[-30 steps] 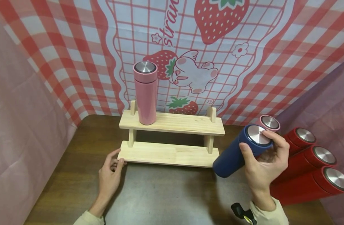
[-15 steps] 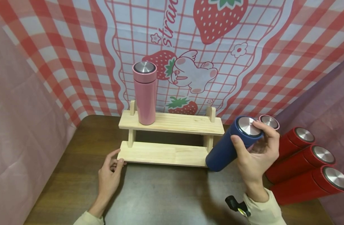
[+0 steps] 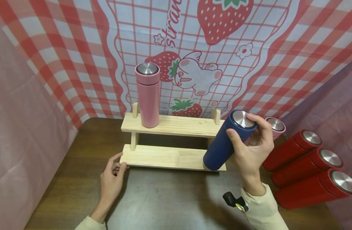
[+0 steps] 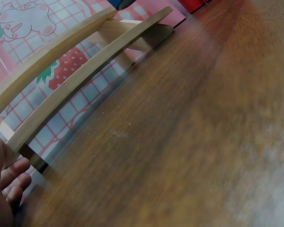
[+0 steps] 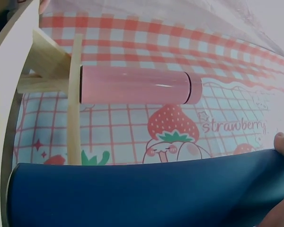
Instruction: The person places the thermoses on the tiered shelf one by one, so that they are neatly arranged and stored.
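Observation:
My right hand (image 3: 255, 148) grips a blue thermos (image 3: 223, 143) near its steel-topped lid. The thermos leans, lid toward the right, its base over the right end of the lower board of a two-tier wooden shelf (image 3: 164, 156). In the right wrist view, the blue thermos (image 5: 132, 194) spans the bottom, with fingertips at its lid end. My left hand (image 3: 112, 179) holds the left end of the lower board, thumb at the front edge. The left wrist view shows its curled fingers (image 4: 16, 177) at the board's end. A pink thermos (image 3: 148, 95) stands upright on the upper board's left.
Several red thermoses (image 3: 308, 182) stand in a row on the table (image 3: 164, 201) at the right. Behind my right hand is another pink thermos (image 3: 276, 126), partly hidden. A strawberry-print cloth (image 3: 222, 38) hangs close behind the shelf, with pink curtains (image 3: 23, 127) at the sides.
My right hand has moved left and slightly up with the blue thermos, bringing its base from beside the shelf to over the lower board. My left hand has stayed on the board's end.

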Tool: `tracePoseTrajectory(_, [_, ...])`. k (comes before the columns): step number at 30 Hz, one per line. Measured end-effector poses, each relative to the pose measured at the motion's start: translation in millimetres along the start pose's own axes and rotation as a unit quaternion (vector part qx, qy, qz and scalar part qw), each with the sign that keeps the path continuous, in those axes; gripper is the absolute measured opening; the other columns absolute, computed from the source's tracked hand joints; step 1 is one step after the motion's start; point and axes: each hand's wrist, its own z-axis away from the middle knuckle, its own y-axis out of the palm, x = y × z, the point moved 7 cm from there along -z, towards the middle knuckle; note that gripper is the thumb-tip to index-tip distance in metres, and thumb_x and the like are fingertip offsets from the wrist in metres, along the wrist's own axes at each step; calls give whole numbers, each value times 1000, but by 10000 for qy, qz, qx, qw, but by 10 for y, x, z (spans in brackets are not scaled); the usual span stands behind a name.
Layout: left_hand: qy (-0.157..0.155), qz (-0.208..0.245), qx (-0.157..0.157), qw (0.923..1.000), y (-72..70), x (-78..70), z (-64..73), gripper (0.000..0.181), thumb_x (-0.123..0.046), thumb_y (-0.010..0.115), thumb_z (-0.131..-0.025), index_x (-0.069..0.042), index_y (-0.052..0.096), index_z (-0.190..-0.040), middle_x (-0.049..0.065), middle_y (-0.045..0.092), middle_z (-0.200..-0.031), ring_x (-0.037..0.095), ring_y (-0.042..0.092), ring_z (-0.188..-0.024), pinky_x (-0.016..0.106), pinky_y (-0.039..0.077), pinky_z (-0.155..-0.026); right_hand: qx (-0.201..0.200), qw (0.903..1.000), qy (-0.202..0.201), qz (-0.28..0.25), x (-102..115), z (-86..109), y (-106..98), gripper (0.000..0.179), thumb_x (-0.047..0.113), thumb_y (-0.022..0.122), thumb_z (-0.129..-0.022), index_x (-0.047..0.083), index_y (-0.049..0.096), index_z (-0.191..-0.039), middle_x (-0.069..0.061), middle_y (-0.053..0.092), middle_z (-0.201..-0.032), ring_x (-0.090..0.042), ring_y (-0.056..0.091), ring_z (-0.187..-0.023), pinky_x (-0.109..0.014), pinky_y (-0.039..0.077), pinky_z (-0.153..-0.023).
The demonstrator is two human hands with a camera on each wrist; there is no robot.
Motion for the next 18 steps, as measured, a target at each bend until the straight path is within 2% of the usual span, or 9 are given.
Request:
tracePoseTrajectory(13, [-46,-48,5,10000,-2,-6,5,38,-6,70,-109,-9,67,-146,12,81,-92,10,64,-71,16,49,-66,339,9990,55,-274,7,-78,343,78,27,102,-83,-18,61,-132,-21,72,-122,-34,72,-108,-34,62,-95])
tracePoseTrajectory(18, [-31,-76,4,10000,1,-7,5,38,-7,70,-109,-9,67,-146,12,81,-92,10,63,-70,17,48,-65,381,9987,113,-320,23,-106,464,79,31,102,-83,-16,63,-132,-21,72,-120,-33,72,-106,-34,62,-91])
